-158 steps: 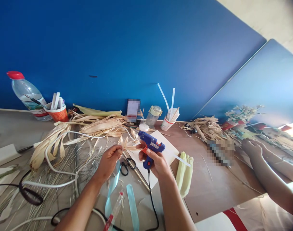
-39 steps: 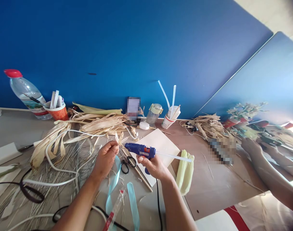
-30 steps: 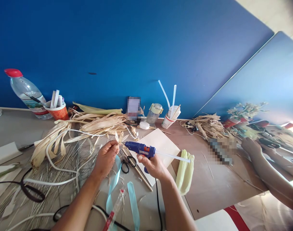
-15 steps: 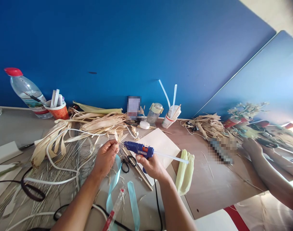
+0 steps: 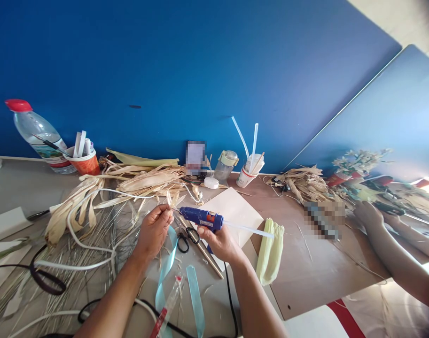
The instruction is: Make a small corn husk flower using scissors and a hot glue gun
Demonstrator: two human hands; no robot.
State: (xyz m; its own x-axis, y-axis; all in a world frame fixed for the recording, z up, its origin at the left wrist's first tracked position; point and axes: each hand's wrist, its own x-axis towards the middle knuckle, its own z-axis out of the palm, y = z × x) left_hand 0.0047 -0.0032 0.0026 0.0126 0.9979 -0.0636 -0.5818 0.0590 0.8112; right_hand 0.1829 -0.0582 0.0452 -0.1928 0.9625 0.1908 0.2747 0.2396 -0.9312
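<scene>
My left hand [image 5: 153,230] is closed in a pinch around the base of a small dried corn husk flower [image 5: 172,199], its pale petals sticking up above the fingertips. My right hand [image 5: 222,241] grips a blue hot glue gun [image 5: 202,218] by its handle. The gun's nozzle points left and sits at the husk flower; whether it touches cannot be made out. A long clear glue stick [image 5: 248,228] juts from the rear of the gun. Below the gun lie black-handled scissors [image 5: 188,239] and a light blue ribbon [image 5: 167,263].
Dried corn husks [image 5: 144,180] and thin wires [image 5: 76,263] spread over the left side. A white sheet [image 5: 231,211] and a pale green husk bundle [image 5: 270,253] lie to the right. Cups and a bottle [image 5: 41,129] line the blue partition. A co-worker's arms [image 5: 386,239] reach in at right.
Hardly anything differs. The glue gun and both hands sit a few pixels further left, much as the whole view has shifted slightly.
</scene>
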